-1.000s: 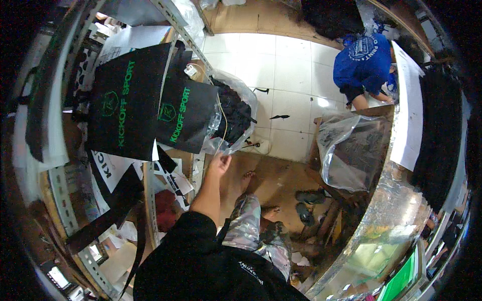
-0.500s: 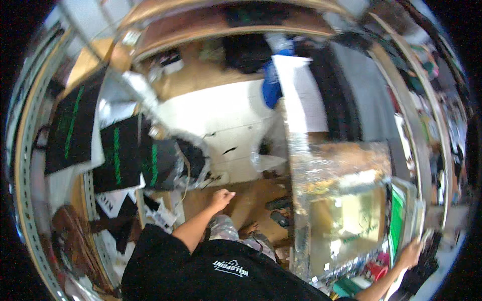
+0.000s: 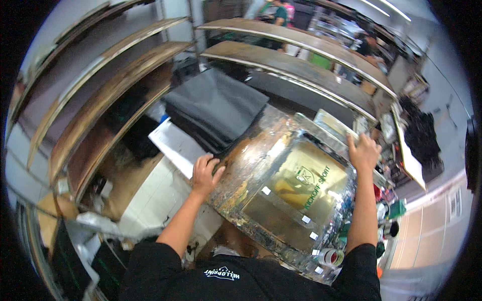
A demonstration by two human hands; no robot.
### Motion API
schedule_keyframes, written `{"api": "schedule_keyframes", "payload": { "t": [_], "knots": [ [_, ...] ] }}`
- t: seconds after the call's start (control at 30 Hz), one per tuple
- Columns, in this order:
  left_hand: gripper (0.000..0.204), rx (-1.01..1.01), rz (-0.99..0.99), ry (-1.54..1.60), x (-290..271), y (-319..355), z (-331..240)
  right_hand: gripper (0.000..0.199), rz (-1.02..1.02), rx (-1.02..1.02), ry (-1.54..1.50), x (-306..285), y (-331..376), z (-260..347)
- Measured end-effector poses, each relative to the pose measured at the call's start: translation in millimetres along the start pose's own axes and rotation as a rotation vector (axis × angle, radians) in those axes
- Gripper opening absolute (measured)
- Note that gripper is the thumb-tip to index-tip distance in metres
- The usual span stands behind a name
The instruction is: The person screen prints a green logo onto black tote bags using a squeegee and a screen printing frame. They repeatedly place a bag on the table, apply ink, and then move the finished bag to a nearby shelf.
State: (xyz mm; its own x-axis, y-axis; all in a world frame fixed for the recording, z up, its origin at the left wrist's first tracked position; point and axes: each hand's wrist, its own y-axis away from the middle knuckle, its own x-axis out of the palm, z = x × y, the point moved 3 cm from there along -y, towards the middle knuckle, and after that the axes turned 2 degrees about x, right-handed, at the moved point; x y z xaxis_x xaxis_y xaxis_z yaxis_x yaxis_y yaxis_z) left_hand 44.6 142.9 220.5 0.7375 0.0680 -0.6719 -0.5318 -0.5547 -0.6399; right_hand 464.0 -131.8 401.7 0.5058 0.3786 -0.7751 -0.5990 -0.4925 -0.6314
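Note:
My left hand [image 3: 204, 175] is over the near edge of a stained worktable [image 3: 241, 173], its thumb and fingers apart. It is beside the corner of a stack of black sheets [image 3: 216, 103], apparently fabric, and seems to hold nothing. My right hand [image 3: 364, 150] has its fingers curled over the edge of a raised screen-printing frame [image 3: 334, 124] on the table's far right side. Between my arms lies a yellowish translucent panel [image 3: 296, 173] with a green printed design and small white squares along its near side.
White sheets [image 3: 173, 145] stick out beside the black stack. A round jar [image 3: 331, 257] and other containers [image 3: 394, 210] are at the table's right. Wooden shelves [image 3: 281, 32] run along the back and left [image 3: 108, 95]. People [image 3: 276, 15] are visible beyond.
My view has swung right toward the worktable. My left hand, formerly a closed hand over the floor, is now at the table edge with its fingers spread. My right hand is still at the frame.

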Motion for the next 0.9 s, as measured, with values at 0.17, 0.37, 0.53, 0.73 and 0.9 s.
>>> {"api": "schedule_keyframes", "payload": {
  "t": [0.17, 0.37, 0.53, 0.73, 0.9],
  "knots": [
    [0.071, 0.144, 0.338, -0.314, 90.0, -96.9, 43.1, 0.053, -0.097, -0.02, -0.015, 7.7, 1.2, -2.3],
    [0.066, 0.094, 0.532, -0.497, 142.3, -104.0, 64.5, 0.053, -0.079, -0.015, -0.012, 3.9, 13.5, 0.7],
    [0.048, 0.192, 0.45, -0.538, 144.5, -106.0, 67.7, 0.053, -0.077, -0.009, -0.024, 5.0, 14.5, 3.8],
    [0.049, 0.238, 0.44, -0.453, 129.9, -120.8, 63.1, 0.054, -0.065, -0.009, -0.01, 8.7, 9.3, -0.5],
    [0.056, 0.164, 0.643, -0.405, 119.0, -145.9, 60.9, 0.059, -0.025, -0.007, -0.043, 9.3, -1.2, -6.9]
  ]
}}
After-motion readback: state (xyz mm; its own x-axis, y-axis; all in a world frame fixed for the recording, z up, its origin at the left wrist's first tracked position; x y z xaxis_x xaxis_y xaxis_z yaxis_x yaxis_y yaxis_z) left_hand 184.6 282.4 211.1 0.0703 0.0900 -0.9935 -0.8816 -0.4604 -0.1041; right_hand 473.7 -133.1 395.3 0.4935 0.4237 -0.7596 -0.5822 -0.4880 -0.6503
